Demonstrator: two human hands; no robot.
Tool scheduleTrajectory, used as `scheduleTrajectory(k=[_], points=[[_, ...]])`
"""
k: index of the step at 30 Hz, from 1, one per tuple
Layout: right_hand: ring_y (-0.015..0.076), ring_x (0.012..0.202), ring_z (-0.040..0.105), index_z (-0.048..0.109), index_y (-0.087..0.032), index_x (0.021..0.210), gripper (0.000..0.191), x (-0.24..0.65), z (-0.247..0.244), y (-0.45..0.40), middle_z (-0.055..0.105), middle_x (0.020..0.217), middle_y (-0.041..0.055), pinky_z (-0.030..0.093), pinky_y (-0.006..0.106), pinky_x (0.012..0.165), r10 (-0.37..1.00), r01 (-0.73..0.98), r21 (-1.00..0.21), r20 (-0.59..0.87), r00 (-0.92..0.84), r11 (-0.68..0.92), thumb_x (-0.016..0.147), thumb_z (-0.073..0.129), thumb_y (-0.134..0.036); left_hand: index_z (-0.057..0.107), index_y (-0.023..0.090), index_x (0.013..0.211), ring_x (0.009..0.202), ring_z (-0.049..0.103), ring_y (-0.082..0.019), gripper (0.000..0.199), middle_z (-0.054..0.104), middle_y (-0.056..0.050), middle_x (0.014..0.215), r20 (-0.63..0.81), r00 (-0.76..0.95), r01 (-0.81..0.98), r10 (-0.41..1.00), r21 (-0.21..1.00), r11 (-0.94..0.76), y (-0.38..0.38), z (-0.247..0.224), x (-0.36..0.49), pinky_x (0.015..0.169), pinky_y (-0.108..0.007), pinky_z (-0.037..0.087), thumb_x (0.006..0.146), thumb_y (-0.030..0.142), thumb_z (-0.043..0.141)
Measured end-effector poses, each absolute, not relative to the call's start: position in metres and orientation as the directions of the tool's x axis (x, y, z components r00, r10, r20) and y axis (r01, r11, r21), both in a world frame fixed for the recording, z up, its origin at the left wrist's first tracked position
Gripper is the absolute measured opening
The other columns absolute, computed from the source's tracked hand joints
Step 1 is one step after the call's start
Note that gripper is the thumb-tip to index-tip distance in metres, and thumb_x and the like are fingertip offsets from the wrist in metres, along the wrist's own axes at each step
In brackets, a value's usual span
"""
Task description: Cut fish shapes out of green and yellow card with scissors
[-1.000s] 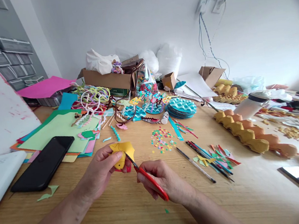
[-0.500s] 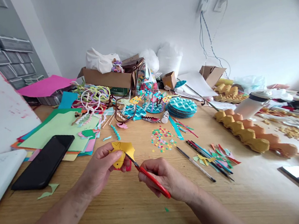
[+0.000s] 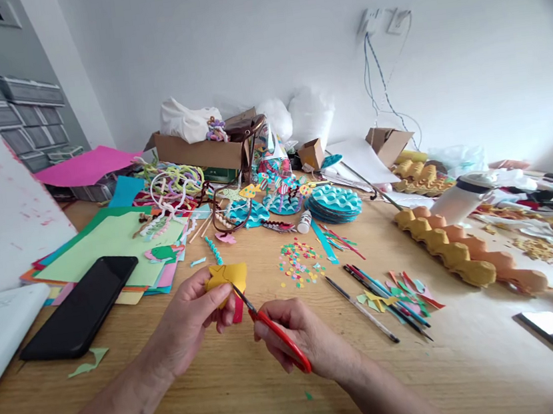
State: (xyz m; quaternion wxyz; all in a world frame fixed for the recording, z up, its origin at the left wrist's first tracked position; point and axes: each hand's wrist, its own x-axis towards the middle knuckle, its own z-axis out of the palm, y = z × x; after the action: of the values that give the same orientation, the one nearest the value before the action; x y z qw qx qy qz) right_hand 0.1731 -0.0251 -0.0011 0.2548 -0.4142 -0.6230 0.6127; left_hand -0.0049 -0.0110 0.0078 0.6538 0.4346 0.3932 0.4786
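My left hand pinches a piece of yellow paper that bears a drawn dark outline. Red scissors are in my right hand, their blades touching the paper's lower right part. Below the yellow paper, a red piece shows beside my left fingertips. A small green scrap lies on the wooden table nearer to me.
Left are a black phone and coloured sheets. Confetti, pencils and paper scraps lie to the right, with egg cartons beyond. Blue wavy discs are stacked further back.
The yellow paper has turned in my left fingers, and its drawn eye is now hidden. More of the red piece shows below it. The camera view has shifted slightly.
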Motion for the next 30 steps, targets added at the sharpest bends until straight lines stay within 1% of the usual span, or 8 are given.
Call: scheduleTrajectory(k=[7,13,16,21,25,30], points=[[0.0034,0.031,0.034,0.049,-0.016,0.065,0.029,0.173,-0.0002,-0.0245,0.043,0.042,-0.0072,0.023,0.014,0.031,0.822,0.206,-0.971,-0.216,-0.527,-0.123,0.083,0.05,-0.039,0.054,0.018,0.071,0.044,0.044,-0.005,0.013,0.053,0.007,0.051,-0.084,0.2,-0.221,0.976,0.967,0.129,-0.0102,0.008,-0.0068,0.041,-0.016,0.031,0.075,0.028,0.06],[0.0035,0.033,0.035,0.049,-0.016,0.065,0.032,0.174,0.0027,-0.0244,0.044,0.043,-0.0068,0.024,0.014,0.033,0.82,0.235,-0.966,-0.222,-0.528,-0.11,0.081,0.052,-0.042,0.056,0.019,0.074,0.044,0.044,-0.006,0.014,0.051,0.007,0.053,-0.129,0.184,-0.175,0.974,0.971,0.161,-0.0088,0.0072,-0.0094,0.04,-0.016,0.032,0.072,0.031,0.062],[0.0039,0.034,0.036,0.049,-0.016,0.065,0.034,0.1746,0.0036,-0.0242,0.044,0.044,-0.0068,0.024,0.015,0.033,0.82,0.246,-0.963,-0.229,-0.525,-0.112,0.08,0.053,-0.046,0.055,0.019,0.073,0.043,0.043,-0.006,0.015,0.051,0.007,0.053,-0.135,0.191,-0.162,0.972,0.973,0.167,-0.0079,0.0075,-0.0099,0.038,-0.015,0.032,0.071,0.032,0.062],[0.0041,0.035,0.037,0.049,-0.016,0.065,0.037,0.1758,0.0038,-0.0245,0.043,0.044,-0.0068,0.025,0.015,0.033,0.817,0.266,-0.959,-0.229,-0.529,-0.097,0.08,0.054,-0.05,0.058,0.019,0.075,0.043,0.043,-0.006,0.014,0.053,0.006,0.056,-0.152,0.195,-0.153,0.969,0.971,0.183,-0.0073,0.0082,-0.0102,0.039,-0.015,0.032,0.071,0.032,0.063],[0.0041,0.035,0.038,0.049,-0.016,0.066,0.035,0.1766,0.0029,-0.0245,0.043,0.044,-0.0072,0.025,0.014,0.033,0.813,0.262,-0.96,-0.229,-0.535,-0.098,0.08,0.055,-0.047,0.059,0.019,0.074,0.046,0.044,-0.006,0.013,0.056,0.005,0.06,-0.132,0.214,-0.161,0.968,0.973,0.168,-0.0081,0.0097,-0.0103,0.04,-0.015,0.034,0.073,0.032,0.061],[0.0033,0.034,0.036,0.049,-0.015,0.066,0.034,0.1768,0.0017,-0.0241,0.044,0.043,-0.0073,0.025,0.014,0.032,0.811,0.262,-0.96,-0.228,-0.539,-0.097,0.081,0.055,-0.045,0.059,0.019,0.073,0.048,0.044,-0.007,0.012,0.056,0.004,0.06,-0.136,0.203,-0.167,0.97,0.971,0.172,-0.0079,0.0105,-0.0104,0.04,-0.015,0.036,0.071,0.031,0.063]])
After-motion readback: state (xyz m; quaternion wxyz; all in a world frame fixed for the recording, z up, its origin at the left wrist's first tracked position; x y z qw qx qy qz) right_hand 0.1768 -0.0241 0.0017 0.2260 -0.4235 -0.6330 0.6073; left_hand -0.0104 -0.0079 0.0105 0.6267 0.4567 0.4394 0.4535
